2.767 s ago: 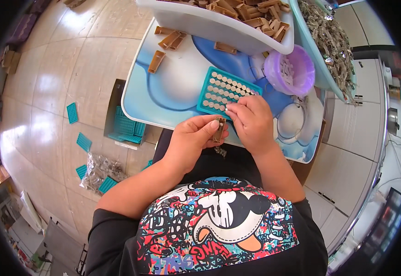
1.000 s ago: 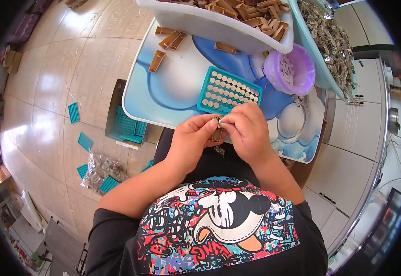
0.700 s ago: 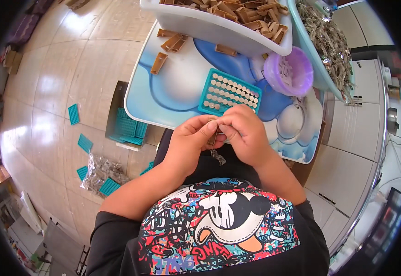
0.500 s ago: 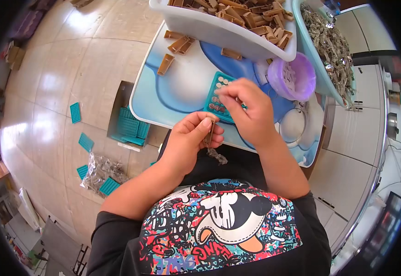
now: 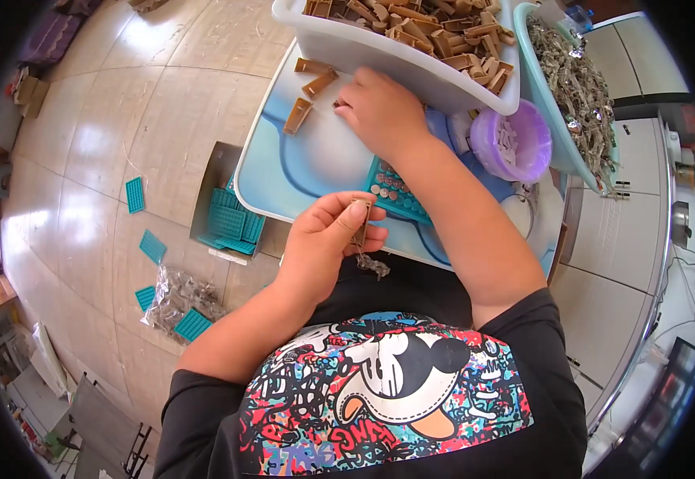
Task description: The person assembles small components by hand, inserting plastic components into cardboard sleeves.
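My left hand (image 5: 327, 239) is closed, pinching a narrow brown plastic casing (image 5: 361, 227) upright between thumb and fingers. A bundle of grey wire (image 5: 374, 266) dangles from under it. My right hand (image 5: 383, 112) reaches across the table beside the white bin, its fingers curled; a small dark bit shows at the fingertips, too hidden to name. Loose brown casings (image 5: 298, 116) lie just left of it. Below my right forearm, partly covered, sits a teal tray (image 5: 399, 199) holding round button-like pieces in its cells.
Brown casings fill the white bin (image 5: 395, 48). Right of it stand a purple bowl (image 5: 540, 140) with small white parts and a light green tub (image 5: 531, 88) of tangled wires. On the floor are a box of teal trays (image 5: 220, 152), loose trays and a plastic bag (image 5: 173, 299).
My right hand has moved from above the teal tray forward and left, up to the white bin's side. My left hand stays nearly in place with the casing.
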The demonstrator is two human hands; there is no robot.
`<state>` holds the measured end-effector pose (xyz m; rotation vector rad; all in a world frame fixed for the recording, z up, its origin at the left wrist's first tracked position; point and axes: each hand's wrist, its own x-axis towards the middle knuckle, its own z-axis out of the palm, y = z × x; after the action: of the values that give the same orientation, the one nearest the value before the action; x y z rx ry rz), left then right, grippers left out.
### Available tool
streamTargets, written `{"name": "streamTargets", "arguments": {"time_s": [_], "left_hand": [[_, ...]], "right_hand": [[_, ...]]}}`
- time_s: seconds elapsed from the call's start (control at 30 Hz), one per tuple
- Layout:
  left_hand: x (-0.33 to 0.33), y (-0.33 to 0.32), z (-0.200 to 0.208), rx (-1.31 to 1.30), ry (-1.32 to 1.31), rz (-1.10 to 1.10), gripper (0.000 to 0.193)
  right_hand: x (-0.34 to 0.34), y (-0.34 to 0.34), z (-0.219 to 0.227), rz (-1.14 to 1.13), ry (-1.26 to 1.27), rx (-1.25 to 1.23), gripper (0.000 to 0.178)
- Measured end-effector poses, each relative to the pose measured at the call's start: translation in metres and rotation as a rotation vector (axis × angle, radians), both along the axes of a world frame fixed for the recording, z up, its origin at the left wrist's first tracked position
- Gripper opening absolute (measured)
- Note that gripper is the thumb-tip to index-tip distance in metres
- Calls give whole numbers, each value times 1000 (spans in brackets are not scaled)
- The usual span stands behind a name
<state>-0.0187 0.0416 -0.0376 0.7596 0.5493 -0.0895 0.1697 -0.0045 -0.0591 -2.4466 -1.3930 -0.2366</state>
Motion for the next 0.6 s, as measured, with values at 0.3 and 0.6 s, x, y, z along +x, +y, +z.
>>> {"name": "streamTargets", "arguments": {"time_s": [0.3, 0.6], "left_hand": [[1, 5, 7, -44, -100, 51, 24], [0, -19, 0, -31, -56, -209, 19]], "right_hand": [[-71, -78, 48, 57, 575, 477, 11], [-110, -133, 44, -8, 608, 376, 18]]}}
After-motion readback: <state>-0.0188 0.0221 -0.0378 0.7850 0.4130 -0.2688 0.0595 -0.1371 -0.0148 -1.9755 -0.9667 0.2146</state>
